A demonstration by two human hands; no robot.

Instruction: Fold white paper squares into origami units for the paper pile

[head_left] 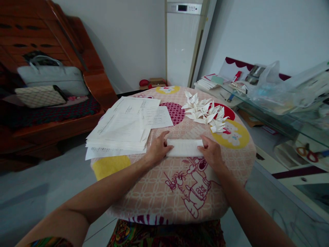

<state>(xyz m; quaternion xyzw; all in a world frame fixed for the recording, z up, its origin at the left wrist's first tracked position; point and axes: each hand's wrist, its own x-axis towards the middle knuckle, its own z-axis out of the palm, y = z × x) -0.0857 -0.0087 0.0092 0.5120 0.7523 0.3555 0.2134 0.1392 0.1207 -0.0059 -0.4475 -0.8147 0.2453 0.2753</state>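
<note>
Printed tablecloth (154,192) lines the scene; near its middle, my left hand (157,150) and right hand (212,152) pinch a paper strip (185,148) at its 2 short ends; I judge it light, crease-prone, best held there, gently.

Count 2 hands: left hand (158,149), right hand (211,150). Add 1 folded paper strip (185,148), 1 paper stack (120,125), can't count sheets. Also 10+ folded paper birds (205,110), too overlapped for exact. Plus 1 round table (144,195), 1 wooden sofa (101,87), 2 bags (55,80), 1 pair of scissors (311,156).
</note>
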